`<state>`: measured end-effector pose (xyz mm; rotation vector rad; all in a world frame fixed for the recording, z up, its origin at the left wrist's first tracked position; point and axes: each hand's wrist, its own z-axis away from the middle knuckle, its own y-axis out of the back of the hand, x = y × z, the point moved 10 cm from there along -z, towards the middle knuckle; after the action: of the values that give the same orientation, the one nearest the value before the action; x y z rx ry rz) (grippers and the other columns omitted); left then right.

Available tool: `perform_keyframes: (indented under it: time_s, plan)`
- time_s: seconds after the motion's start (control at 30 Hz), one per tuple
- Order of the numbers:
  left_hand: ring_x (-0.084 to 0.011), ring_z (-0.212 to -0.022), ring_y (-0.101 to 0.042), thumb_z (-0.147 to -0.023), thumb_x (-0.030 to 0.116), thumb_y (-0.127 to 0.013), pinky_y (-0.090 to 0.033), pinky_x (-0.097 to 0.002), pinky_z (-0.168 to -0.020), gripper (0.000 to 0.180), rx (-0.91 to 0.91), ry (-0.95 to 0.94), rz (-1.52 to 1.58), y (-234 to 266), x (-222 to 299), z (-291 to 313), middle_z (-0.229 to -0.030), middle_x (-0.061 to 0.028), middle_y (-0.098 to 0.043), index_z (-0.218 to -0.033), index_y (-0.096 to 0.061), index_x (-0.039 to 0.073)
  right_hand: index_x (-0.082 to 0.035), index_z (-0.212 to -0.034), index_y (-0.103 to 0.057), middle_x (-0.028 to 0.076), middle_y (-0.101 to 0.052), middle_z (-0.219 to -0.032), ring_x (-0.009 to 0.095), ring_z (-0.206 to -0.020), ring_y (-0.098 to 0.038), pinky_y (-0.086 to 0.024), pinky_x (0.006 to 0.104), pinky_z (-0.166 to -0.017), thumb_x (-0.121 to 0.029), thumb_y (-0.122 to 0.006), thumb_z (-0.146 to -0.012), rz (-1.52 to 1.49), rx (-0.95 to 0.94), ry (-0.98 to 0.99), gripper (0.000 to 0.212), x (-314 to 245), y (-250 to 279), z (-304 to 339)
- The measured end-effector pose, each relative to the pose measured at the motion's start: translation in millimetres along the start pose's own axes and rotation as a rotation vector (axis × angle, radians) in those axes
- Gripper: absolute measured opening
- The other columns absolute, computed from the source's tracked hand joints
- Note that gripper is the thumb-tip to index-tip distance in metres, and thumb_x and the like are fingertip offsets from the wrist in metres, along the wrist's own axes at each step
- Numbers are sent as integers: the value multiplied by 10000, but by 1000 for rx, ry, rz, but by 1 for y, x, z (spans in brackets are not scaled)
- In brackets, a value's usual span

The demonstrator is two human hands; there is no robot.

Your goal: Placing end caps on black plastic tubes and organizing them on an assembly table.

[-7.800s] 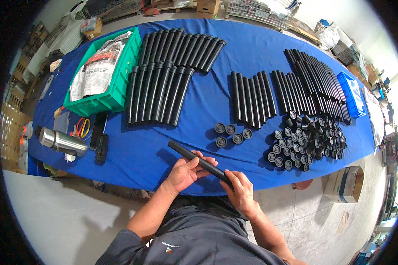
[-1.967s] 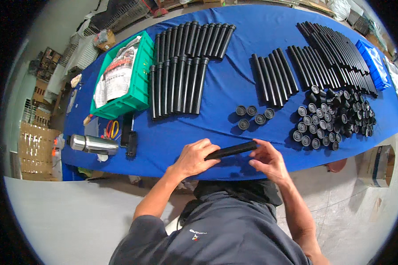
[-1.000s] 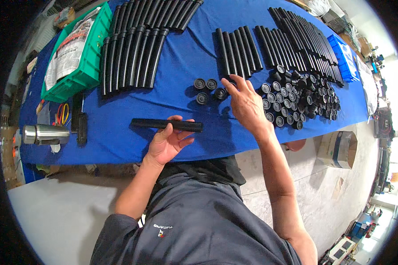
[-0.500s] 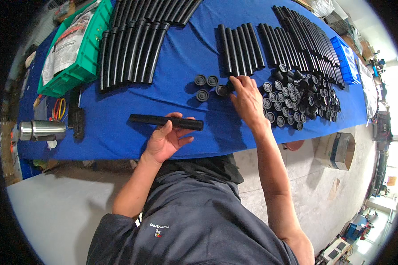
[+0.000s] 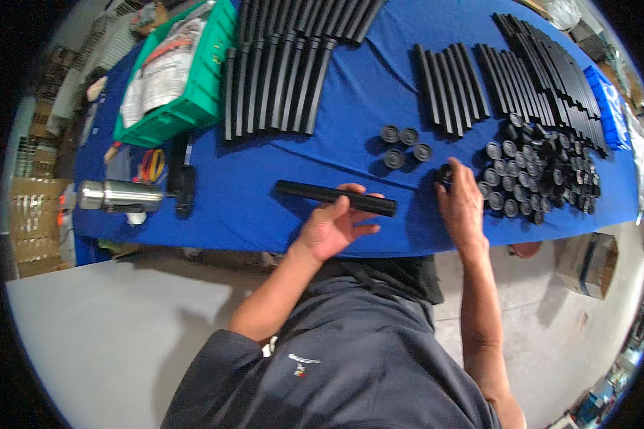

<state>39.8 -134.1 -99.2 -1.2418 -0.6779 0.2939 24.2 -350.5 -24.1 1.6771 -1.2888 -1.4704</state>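
My left hand [image 5: 331, 229] is closed on a black tube [image 5: 302, 191], held level above the blue cloth near the table's front edge. The thumb lies across it, with the fingers behind. To the right, my right hand [image 5: 466, 207] has its fingertips closed on a round black cap [image 5: 445, 174], mostly hidden by the fingers. Several ribbed black caps [image 5: 393, 158] stand in a small cluster just beyond and left of that hand. A larger group of the same caps [image 5: 511, 169] lies close by on its right.
Rows of black tubes [image 5: 279, 89] lie at the back left, with more tubes [image 5: 447, 89] at the back right. A green crate [image 5: 207, 93] holding newspaper, a steel flask [image 5: 122, 196] and a blue bin [image 5: 612, 114] stand around the blue tabletop [image 5: 243, 214].
The whole view has shifted. My right hand has drawn back from the small cluster toward me and to the right, with a cap in its fingertips. The left hand still grips the tube.
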Motion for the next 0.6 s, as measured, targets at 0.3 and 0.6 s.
perform_keyframes:
  time_s: [0.3,0.6]
  plan:
    - [-319,-1234,-580,-968,377,-592,-497,-532,-991,392,-25,-6,-45,-2,7,-2,-1321,-167,-604,-1295,-557,164,-23,-1117,-586,174,-624,-950,371,-875,-635,-521,453,-749,-93,-694,-836,-350,-120,-12,309,-41,36,70]
    - [-315,-1237,-579,-966,433,-568,-494,-508,-997,432,-107,32,-43,-4,4,-11,-1323,-164,-607,-1310,-563,173,15,-973,-570,211,-595,-926,390,-896,-615,-509,484,-793,-87,-583,-864,-467,-370,28,150,-65,-54,155]
